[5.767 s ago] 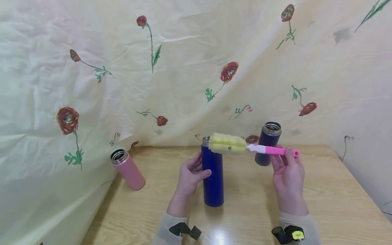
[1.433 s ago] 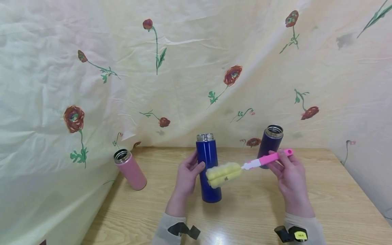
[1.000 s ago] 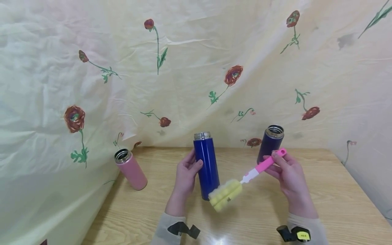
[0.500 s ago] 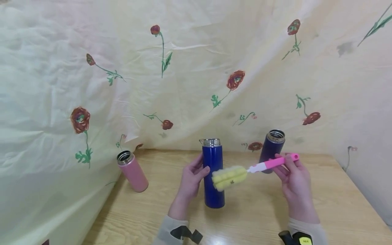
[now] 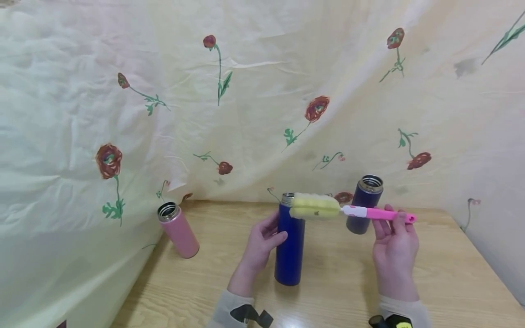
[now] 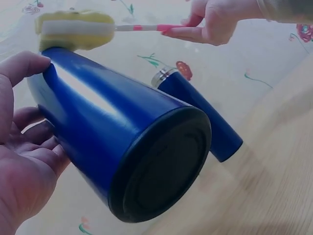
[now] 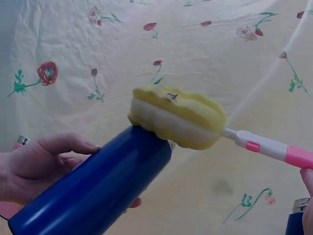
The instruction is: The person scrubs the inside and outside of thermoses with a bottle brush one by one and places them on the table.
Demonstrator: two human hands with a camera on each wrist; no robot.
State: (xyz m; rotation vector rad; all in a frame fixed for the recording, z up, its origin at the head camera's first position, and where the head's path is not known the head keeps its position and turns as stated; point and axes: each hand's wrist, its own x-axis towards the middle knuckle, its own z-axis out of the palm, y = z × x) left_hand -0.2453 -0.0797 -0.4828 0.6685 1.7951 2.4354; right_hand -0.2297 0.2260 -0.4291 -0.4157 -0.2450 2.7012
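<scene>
My left hand [image 5: 260, 243] grips a tall blue bottle [image 5: 289, 255] round its upper body. The bottle is held up off the table, its dark base showing in the left wrist view. It has no lid, and the metal neck [image 5: 288, 198] is partly hidden. My right hand [image 5: 395, 250] pinches the pink and white handle of a bottle brush [image 5: 316, 206] near its end. The brush's yellow and white sponge head [image 7: 178, 117] lies across the bottle's upper side by the neck, seemingly against it. The brush is about level.
An open pink bottle [image 5: 179, 232] stands on the wooden table [image 5: 197, 291] at the left. A shorter dark blue open bottle [image 5: 362, 202] stands behind my right hand. A flowered cloth [image 5: 254, 91] hangs behind the table and along its left side.
The brush has swung up from low on the blue bottle to its neck, going from slanted to level. The blue bottle has shifted slightly right. The other bottles stay where they stood.
</scene>
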